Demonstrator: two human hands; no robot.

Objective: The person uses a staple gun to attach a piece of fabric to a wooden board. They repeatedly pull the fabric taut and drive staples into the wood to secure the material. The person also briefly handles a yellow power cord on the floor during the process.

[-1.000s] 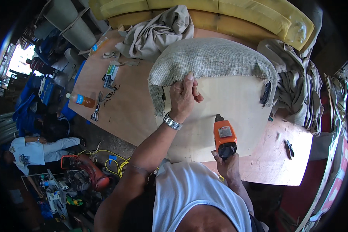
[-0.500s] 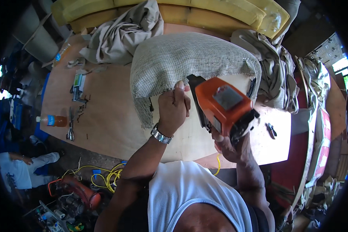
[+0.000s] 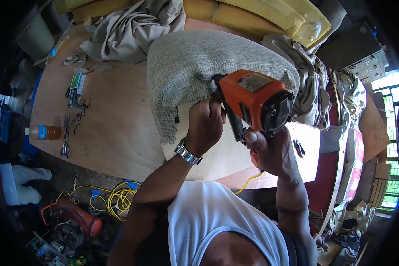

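Observation:
My right hand (image 3: 275, 153) grips the handle of an orange and black air staple gun (image 3: 255, 99), with a yellow hose (image 3: 248, 181) running from below its handle. The gun's nose presses at the folded edge of grey-beige woven fabric (image 3: 195, 57), which drapes over a rounded padded piece. Close beside the nose, my left hand (image 3: 204, 124) has its fingers closed at the fabric's frayed edge. A pale board surface (image 3: 190, 170) shows below the fabric. The gun hides my left fingertips in part and the exact spot under its nose.
On the wooden table (image 3: 115, 106) lie scissors (image 3: 65, 139), a bottle of amber liquid (image 3: 48, 132), several dark screws and pliers (image 3: 299, 147). Bunched cloth (image 3: 128, 35) and yellow foam (image 3: 239, 17) stand behind. A red compressor (image 3: 77, 217) and another person (image 3: 24, 181) are at left.
The staple gun has moved up and slightly left, its nose now over the fabric edge. My left hand has shifted slightly right, and the view has turned a little.

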